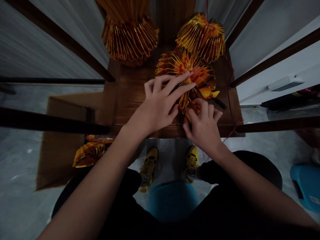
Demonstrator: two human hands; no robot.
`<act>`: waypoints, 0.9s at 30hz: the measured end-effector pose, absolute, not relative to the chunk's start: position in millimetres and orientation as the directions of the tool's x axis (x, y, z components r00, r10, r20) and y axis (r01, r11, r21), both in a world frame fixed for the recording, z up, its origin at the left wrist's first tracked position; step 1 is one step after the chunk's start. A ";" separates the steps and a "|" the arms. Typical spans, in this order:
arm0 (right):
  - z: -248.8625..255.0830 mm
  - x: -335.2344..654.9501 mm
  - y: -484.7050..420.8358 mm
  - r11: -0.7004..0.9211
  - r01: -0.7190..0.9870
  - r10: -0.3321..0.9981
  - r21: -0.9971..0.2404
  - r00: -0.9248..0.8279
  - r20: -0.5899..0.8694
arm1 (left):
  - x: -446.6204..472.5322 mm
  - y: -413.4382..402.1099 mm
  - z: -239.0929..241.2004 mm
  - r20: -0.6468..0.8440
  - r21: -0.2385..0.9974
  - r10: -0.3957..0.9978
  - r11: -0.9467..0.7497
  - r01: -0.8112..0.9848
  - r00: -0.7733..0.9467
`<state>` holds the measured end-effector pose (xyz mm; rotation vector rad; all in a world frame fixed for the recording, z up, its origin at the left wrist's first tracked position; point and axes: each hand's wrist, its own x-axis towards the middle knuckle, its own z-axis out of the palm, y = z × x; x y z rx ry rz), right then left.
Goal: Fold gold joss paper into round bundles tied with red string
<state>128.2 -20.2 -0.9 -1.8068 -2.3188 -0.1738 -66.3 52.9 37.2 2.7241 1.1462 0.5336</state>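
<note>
A pleated orange paper rosette (172, 63) with gold edges and red markings lies on the brown wooden surface (135, 90). Red string crosses its centre. My left hand (162, 98) lies over the near left part of the rosette, fingers stretched, with two fingertips near the string. Close to the near edge, my right hand (203, 123) has its thumb and fingers pinched on a folded paper edge of the rosette. Its fingers partly cover that edge. A slim black tool (219, 102) lies just right of the rosette; its kind is unclear.
Stacked pleated paper (130, 38) stands at the back left, another pleated bunch (201, 36) at the back right. Dark wooden bars rise on both sides. On the floor at left is a cardboard box (60, 143) with more folded paper (91, 153). A blue stool (172, 201) is below.
</note>
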 end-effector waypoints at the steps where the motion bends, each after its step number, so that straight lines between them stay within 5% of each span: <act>1: 0.2 126.8 -20.4 0.247 0.969 0.946 -0.012 -0.238 0.220 | -65.8 54.0 36.7 0.272 0.257 0.710 -0.704 0.662 0.649; 22: -9.1 127.6 19.0 0.314 0.948 0.944 -0.053 -0.306 0.123 | -53.0 72.3 33.6 0.283 0.234 0.690 -0.723 0.650 0.666; 27: -10.1 136.4 17.1 0.478 0.878 0.864 -0.021 -0.466 0.189 | -60.8 70.7 45.3 0.313 0.195 0.700 -0.708 0.678 0.641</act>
